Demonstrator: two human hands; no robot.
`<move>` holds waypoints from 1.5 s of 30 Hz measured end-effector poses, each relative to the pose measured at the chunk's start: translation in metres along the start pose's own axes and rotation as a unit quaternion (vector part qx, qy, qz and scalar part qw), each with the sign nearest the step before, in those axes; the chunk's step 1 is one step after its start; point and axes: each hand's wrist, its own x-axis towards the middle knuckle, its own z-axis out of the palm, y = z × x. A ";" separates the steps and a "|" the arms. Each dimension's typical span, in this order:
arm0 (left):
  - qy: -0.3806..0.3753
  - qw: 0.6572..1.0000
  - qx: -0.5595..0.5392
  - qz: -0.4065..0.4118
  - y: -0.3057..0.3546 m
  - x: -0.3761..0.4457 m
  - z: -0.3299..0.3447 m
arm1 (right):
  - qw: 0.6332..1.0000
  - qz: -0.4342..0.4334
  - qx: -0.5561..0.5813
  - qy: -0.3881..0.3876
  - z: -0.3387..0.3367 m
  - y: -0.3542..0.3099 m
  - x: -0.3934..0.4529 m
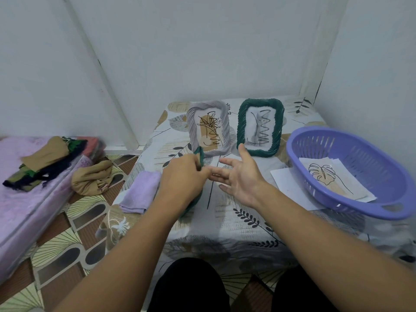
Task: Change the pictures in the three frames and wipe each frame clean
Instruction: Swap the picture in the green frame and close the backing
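left hand (183, 176) grips green frame (199, 155) (right hand (238, 176) spread).

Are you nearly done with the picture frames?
Not yet, it seems. The grey frame and green frame stand upright with pictures in; whether those are new, I cannot tell. The left hand grips a third frame; the right hand is open. Leaf pictures wait in the basket, and the cloth lies folded.
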 end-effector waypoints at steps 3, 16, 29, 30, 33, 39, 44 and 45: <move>0.030 0.998 -0.050 -0.030 -0.009 0.003 -0.014 | 0.998 0.003 -0.060 0.011 0.003 0.007 0.003; -0.117 0.738 -0.607 -0.271 -0.064 0.004 0.014 | 0.993 0.055 0.100 -0.012 -0.005 0.025 0.011; -0.129 0.874 -0.423 -0.203 -0.065 0.007 0.043 | 0.947 -0.101 -0.298 0.071 -0.041 0.010 0.024; -0.123 0.887 -0.401 -0.196 -0.066 0.009 0.046 | 0.930 -0.110 -0.342 0.078 -0.043 0.009 0.025; -0.098 0.941 -0.281 -0.159 -0.069 0.015 0.051 | 0.863 -0.118 -0.480 0.108 -0.046 0.007 0.027; -0.111 0.982 -0.119 -0.100 -0.067 0.020 0.050 | 0.759 -0.069 -0.623 0.176 -0.050 0.015 0.034; -0.094 0.988 -0.091 -0.081 -0.070 0.011 0.059 | 0.718 -0.051 -0.671 0.181 -0.051 0.026 0.034; -0.090 0.988 -0.093 -0.080 -0.071 0.011 0.059 | 0.717 -0.051 -0.671 0.183 -0.052 0.028 0.035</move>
